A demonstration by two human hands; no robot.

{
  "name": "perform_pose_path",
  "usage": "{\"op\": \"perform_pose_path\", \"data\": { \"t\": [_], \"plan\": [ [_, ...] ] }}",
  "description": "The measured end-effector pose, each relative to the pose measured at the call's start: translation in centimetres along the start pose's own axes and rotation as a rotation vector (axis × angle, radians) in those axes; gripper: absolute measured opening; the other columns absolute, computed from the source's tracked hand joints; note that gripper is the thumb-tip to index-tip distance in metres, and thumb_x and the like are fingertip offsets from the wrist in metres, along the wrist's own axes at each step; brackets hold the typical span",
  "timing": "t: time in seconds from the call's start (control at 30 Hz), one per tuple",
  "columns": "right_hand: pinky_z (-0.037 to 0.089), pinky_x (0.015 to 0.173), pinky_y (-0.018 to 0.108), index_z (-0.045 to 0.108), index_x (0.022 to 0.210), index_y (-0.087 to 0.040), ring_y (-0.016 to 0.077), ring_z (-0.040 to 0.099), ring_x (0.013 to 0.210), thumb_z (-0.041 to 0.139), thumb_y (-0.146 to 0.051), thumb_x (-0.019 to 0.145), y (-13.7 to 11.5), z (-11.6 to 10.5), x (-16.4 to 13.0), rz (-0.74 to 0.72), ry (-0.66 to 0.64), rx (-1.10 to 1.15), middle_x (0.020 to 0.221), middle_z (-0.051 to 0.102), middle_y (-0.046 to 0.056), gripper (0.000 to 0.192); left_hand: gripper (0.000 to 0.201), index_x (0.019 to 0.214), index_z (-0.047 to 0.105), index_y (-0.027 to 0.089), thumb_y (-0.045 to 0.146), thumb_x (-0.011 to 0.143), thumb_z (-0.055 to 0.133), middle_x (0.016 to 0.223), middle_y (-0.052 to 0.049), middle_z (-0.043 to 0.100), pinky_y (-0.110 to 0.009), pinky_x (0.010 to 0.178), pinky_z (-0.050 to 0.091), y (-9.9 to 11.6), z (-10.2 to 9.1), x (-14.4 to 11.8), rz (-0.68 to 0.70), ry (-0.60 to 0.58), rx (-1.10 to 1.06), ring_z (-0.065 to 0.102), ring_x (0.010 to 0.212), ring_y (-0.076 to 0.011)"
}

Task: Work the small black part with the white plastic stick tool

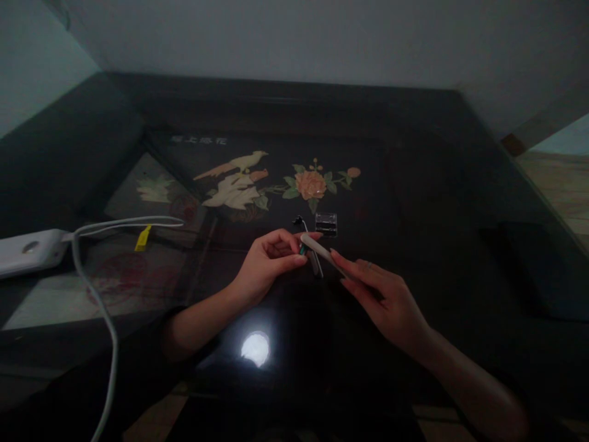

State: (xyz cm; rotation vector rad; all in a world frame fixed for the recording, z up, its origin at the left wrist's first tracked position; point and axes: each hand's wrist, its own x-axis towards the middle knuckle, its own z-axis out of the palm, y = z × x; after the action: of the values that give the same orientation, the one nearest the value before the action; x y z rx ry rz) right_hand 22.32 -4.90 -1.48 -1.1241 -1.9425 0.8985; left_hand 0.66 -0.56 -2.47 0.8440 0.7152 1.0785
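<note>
You are in a home: a dark shiny table [414, 184] with a painted bird [239, 164] and flower [311, 184] fills the middle.

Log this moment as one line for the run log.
left hand: pinches small dark part | right hand: holds slim white stick | small clear plastic box: beyond on glossy dark table

A white power strip [28, 250] lies at the far left of the dark inlaid table [414, 184], its white cable [99, 301] trailing toward the near edge.
</note>
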Motion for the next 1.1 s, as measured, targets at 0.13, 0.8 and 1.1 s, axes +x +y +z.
{"op": "perform_pose_path", "data": {
  "t": [0.13, 0.8, 1.1],
  "plan": [
    [0.052, 0.065, 0.023, 0.058, 0.138, -0.024, 0.0134, 0.060, 0.073, 0.053, -0.012, 0.095, -0.22, -0.01, -0.37, -0.015, -0.025, 0.015, 0.092, 0.071, 0.003, 0.045, 0.025, 0.071, 0.063, 0.015, 0.016, 0.064, 0.087, 0.110, -0.010, 0.077, -0.027, 0.081, 0.054, -0.01, -0.03, 0.02, -0.008, 0.004, -0.031, 0.073, 0.089, -0.0183],
    [0.055, 0.069, 0.029, 0.059, 0.137, -0.024, 0.0178, 0.066, 0.083, 0.053, -0.016, 0.095, 0.39, 0.05, -0.05, 0.087, 0.029, -0.021, 0.106, 0.074, 0.008, 0.043, 0.027, 0.064, 0.063, 0.016, 0.020, 0.059, 0.090, 0.070, 0.000, 0.073, -0.021, 0.071, 0.050, -0.34, -0.22, 0.10, 0.007, 0.039, 0.020, 0.070, 0.075, -0.0139],
    [0.054, 0.067, 0.024, 0.060, 0.136, -0.025, 0.0143, 0.065, 0.077, 0.054, -0.014, 0.095, -0.31, 0.06, -0.51, 0.016, -0.036, 0.022, 0.096, 0.074, 0.003, 0.043, 0.025, 0.071, 0.063, 0.016, 0.015, 0.065, 0.086, 0.113, -0.011, 0.076, -0.027, 0.082, 0.054, -0.23, -0.23, -0.06, 0.007, 0.008, -0.011, 0.073, 0.093, -0.0192]
  ]
}}
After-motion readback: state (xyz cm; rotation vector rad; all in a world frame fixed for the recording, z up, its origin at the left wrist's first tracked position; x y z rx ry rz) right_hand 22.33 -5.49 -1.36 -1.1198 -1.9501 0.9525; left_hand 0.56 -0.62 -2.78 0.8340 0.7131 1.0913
